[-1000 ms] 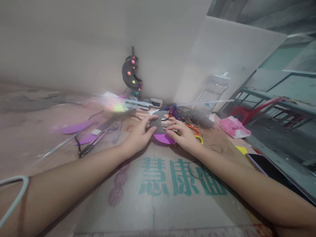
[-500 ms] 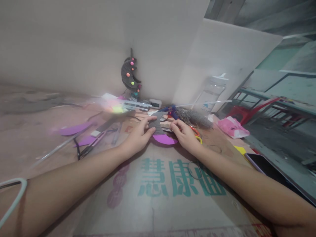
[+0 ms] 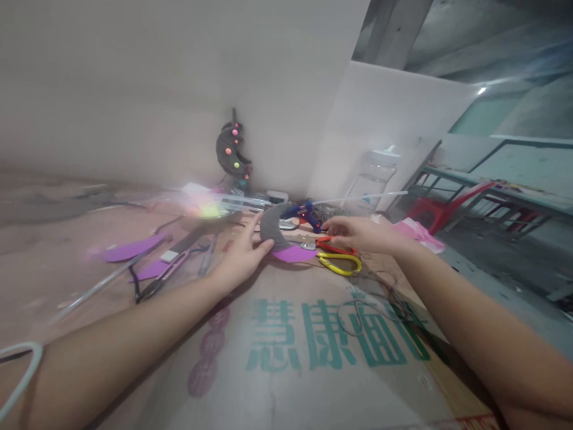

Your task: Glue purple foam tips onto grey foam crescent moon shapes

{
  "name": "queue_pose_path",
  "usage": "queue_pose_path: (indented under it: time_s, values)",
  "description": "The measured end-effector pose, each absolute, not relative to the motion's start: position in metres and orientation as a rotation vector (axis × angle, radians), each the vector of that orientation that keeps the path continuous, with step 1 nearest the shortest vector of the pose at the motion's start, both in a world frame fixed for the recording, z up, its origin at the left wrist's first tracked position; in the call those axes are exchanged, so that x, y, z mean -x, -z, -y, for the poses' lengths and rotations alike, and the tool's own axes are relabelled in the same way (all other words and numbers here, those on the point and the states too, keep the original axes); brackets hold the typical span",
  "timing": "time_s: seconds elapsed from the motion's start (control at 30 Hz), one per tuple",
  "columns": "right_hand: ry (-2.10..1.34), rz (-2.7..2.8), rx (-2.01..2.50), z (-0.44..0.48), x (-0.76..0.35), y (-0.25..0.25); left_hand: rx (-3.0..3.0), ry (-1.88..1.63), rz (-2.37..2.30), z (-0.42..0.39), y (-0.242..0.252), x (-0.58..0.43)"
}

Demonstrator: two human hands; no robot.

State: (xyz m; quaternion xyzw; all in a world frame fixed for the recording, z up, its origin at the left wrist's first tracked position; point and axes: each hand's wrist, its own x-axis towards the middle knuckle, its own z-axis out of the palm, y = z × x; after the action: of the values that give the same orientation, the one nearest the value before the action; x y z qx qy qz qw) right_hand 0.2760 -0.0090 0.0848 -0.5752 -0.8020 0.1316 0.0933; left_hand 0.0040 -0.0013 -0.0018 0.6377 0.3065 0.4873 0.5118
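My left hand [image 3: 244, 254] grips a crescent [image 3: 274, 227] wrapped in grey yarn, thumb on its face and fingers at its outer edge. The crescent's lower end [image 3: 295, 255] is bare purple card. To the right, my right hand [image 3: 358, 233] is held with curled fingers beside a blue glue gun [image 3: 304, 215], above the scissors. Whatever lies between those fingertips is too small or hidden to make out. The scissors [image 3: 339, 263] have one orange-red and one yellow handle and rest by the crescent. Loose yarn [image 3: 380, 292] loops below my right hand.
A finished-looking grey crescent with coloured balls [image 3: 228, 150] stands against the wall. Purple card pieces [image 3: 134, 248] and a cutter [image 3: 168, 269] lie at left. Behind my right hand are a clear bottle [image 3: 376, 173] and a pink packet [image 3: 421, 234]. Printed cardboard [image 3: 268, 382] covers the near surface.
My right hand has moved away from the crescent to the right, uncovering the scissors' handles. My left hand still grips the crescent. The view has tilted slightly upward.
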Motion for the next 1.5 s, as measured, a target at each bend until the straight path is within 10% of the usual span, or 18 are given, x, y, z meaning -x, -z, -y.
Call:
queue_pose_path:
  time_s: [0.7, 1.5]
  values:
    - [-0.115, 2.792, 1.509, 0.005, -0.275, -0.048, -1.435, -1.161, -0.622, -0.004, 0.006, -0.006]
    - [0.092, 1.869, 1.195, 0.013, -0.292, -0.106, -1.437, -1.135, -0.680, 0.004, -0.001, -0.005]
